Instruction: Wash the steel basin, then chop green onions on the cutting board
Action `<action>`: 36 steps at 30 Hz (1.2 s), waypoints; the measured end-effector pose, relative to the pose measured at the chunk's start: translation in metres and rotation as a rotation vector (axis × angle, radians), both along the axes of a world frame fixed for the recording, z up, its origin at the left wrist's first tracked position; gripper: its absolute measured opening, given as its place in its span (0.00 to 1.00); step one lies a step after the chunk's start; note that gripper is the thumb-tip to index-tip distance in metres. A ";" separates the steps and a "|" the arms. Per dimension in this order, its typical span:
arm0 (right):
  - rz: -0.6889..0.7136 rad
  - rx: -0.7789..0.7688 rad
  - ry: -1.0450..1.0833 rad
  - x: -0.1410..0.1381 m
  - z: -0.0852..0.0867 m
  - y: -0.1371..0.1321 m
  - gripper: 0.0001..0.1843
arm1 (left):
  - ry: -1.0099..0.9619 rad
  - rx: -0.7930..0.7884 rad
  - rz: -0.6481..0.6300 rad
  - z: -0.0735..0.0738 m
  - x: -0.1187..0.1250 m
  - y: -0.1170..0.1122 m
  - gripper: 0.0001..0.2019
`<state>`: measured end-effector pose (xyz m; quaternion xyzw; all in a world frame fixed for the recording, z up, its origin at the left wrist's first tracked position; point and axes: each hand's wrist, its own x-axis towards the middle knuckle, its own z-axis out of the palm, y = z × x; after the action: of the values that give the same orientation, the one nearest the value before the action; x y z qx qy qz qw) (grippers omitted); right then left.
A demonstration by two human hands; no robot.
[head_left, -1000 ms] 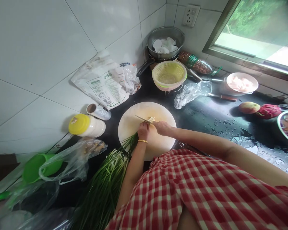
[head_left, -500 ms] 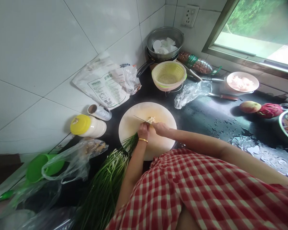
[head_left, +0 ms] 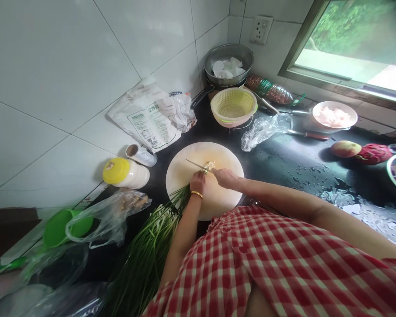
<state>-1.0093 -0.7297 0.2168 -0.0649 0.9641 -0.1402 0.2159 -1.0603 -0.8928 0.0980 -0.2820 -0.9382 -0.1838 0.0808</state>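
On a round white cutting board (head_left: pixel 218 198), my left hand (head_left: pixel 197 181) is closed on a bunch of garlic chives, its fingers curled at the cut end. The long green leaves of the chives (head_left: pixel 181 193) trail out under that wrist towards the lower left. My right hand (head_left: pixel 226 177) grips the handle of a knife (head_left: pixel 195 164), whose blade points to the upper left just past my left fingertips. Small white chopped pieces (head_left: pixel 210 165) lie in a little heap beyond the blade. More garlic chives (head_left: pixel 152 242) lie at the counter's edge beside my left forearm.
Left of the board stand a yellow-lidded jar (head_left: pixel 127 173), a plastic-wrap roll (head_left: pixel 141 155) and a bag of ginger (head_left: pixel 133 201). Behind are a yellow colander (head_left: pixel 233 105) and a metal bowl (head_left: pixel 229 64). A small knife (head_left: pixel 310 134), a white bowl (head_left: pixel 334 116) and fruit (head_left: pixel 373 154) lie right.
The whole view has shifted slightly right and down. My right hand and the knife have moved very little against the board; both hands keep their hold.
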 end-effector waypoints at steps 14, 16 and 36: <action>0.006 0.020 -0.028 -0.007 -0.009 -0.010 0.23 | 0.014 0.045 0.012 -0.005 -0.001 0.001 0.09; 0.026 0.031 -0.031 -0.004 -0.002 -0.007 0.22 | 0.002 0.033 0.032 -0.006 -0.002 0.001 0.08; 0.003 0.000 -0.042 -0.006 -0.011 -0.015 0.22 | 0.005 0.068 0.035 -0.007 0.000 0.000 0.06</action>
<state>-1.0157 -0.7442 0.2062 -0.0632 0.9592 -0.1412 0.2366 -1.0605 -0.8926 0.0911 -0.2633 -0.9359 -0.2134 0.0960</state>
